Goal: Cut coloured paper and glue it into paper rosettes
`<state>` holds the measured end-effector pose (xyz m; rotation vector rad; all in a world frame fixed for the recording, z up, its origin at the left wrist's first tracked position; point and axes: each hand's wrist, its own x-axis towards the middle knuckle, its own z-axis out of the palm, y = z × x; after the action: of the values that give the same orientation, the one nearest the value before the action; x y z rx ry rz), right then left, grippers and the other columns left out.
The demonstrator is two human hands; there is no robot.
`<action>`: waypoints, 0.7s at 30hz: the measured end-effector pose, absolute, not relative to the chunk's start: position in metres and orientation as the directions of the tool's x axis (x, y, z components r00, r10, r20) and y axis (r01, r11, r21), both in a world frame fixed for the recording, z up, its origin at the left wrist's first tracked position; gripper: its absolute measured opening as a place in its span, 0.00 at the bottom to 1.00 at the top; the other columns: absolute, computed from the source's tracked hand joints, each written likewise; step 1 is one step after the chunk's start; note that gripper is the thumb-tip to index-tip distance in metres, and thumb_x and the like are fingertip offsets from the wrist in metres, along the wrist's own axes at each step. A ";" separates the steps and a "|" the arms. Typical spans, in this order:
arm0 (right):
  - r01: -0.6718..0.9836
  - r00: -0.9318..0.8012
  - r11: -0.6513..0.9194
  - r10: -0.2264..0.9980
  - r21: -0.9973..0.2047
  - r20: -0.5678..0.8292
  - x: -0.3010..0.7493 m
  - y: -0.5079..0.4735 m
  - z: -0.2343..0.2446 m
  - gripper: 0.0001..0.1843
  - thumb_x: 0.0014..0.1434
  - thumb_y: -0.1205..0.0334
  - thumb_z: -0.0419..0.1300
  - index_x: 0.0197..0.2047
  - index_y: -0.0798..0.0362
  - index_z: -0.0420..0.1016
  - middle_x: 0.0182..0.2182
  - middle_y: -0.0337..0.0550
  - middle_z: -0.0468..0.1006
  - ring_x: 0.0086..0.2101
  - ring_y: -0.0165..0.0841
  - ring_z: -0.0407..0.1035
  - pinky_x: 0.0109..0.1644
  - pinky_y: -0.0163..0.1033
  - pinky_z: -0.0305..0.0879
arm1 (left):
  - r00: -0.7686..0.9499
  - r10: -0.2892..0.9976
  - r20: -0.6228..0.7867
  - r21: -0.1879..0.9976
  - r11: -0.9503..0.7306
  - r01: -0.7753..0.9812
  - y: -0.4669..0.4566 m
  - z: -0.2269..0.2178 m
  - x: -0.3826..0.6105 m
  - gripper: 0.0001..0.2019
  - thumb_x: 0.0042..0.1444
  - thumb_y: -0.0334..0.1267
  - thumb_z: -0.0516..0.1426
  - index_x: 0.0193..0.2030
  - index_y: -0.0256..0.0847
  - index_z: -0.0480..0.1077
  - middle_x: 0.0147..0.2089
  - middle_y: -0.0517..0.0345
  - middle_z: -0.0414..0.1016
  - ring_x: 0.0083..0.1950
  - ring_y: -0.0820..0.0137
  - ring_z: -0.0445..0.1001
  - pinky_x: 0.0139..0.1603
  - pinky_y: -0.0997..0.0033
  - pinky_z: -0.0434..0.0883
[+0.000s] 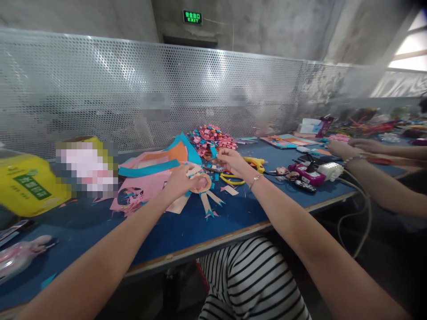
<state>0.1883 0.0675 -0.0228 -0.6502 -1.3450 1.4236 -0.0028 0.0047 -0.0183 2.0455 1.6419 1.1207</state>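
Peach-and-pink paper makes up the rosette that lies on the blue table, right under our left hand, whose thumb and fingers grasp it at its left edge. Two-toned ribbon tails fan out from it toward us, notched at their ends. Just beyond the rosette and to its right, our right hand has its fingertips drawn together beside a small blue strip; we cannot tell whether they pinch it.

Below the right hand lie yellow-handled scissors, with loose scraps around them. Left of our left-hand grip spread pink sheets with cut-out holes, a long teal strip and orange paper. Beyond both hands rises a heap of pink, blue and orange cuttings.

Farther left of the grip sits a yellow package; its green label carries white Chinese characters too blurred for us to read. Well right of our hands we see a purple-and-white device, then a co-worker's hand. Behind everything stands a perforated metal screen, and high beyond the grip a green lit sign reads "安全出口 EXIT".
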 end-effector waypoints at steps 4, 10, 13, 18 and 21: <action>-0.244 -0.282 0.139 0.937 -0.960 0.208 0.200 0.073 -0.023 0.15 0.40 0.62 0.66 0.25 0.52 0.60 0.22 0.31 0.67 0.28 0.28 0.71 0.32 0.33 0.64 | 0.147 0.959 0.240 0.523 -0.255 0.813 0.010 -0.027 -0.013 0.10 0.38 0.45 0.60 0.23 0.42 0.68 0.24 0.55 0.71 0.35 0.59 0.72 0.31 0.70 0.62; -0.204 -0.229 0.119 0.959 -0.972 0.166 0.204 0.074 -0.022 0.13 0.42 0.64 0.63 0.26 0.52 0.60 0.22 0.31 0.67 0.27 0.27 0.71 0.31 0.33 0.65 | 0.102 0.958 0.269 0.509 -0.232 0.829 0.011 -0.030 -0.009 0.12 0.40 0.42 0.58 0.33 0.41 0.67 0.37 0.51 0.73 0.40 0.58 0.71 0.35 0.66 0.64; -0.211 -0.223 0.105 0.963 -0.972 0.153 0.204 0.071 -0.020 0.12 0.43 0.65 0.61 0.27 0.51 0.58 0.22 0.31 0.66 0.28 0.28 0.72 0.34 0.34 0.67 | 0.150 0.902 0.406 0.553 -0.373 0.745 0.009 -0.024 -0.005 0.13 0.40 0.36 0.57 0.36 0.41 0.65 0.42 0.53 0.71 0.45 0.60 0.68 0.42 0.64 0.64; -0.257 -0.207 0.105 0.965 -0.961 0.161 0.204 0.072 -0.021 0.11 0.44 0.68 0.59 0.26 0.52 0.58 0.23 0.32 0.67 0.30 0.29 0.72 0.39 0.37 0.68 | 0.119 0.895 0.431 0.630 -0.393 0.670 0.001 -0.017 -0.001 0.09 0.43 0.32 0.53 0.34 0.42 0.64 0.38 0.57 0.69 0.41 0.65 0.67 0.40 0.67 0.64; -0.253 -0.174 0.098 0.974 -0.962 0.144 0.203 0.076 -0.025 0.10 0.43 0.69 0.58 0.26 0.52 0.58 0.23 0.32 0.67 0.31 0.28 0.72 0.40 0.37 0.69 | 0.077 0.911 0.406 0.698 -0.363 0.617 0.000 -0.016 -0.001 0.10 0.42 0.32 0.54 0.35 0.42 0.63 0.35 0.60 0.66 0.36 0.68 0.66 0.34 0.70 0.64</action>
<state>0.2027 0.0762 -0.0248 -0.8408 -1.2144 1.3597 -0.0014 -0.0001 -0.0161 2.0178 1.5181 1.1810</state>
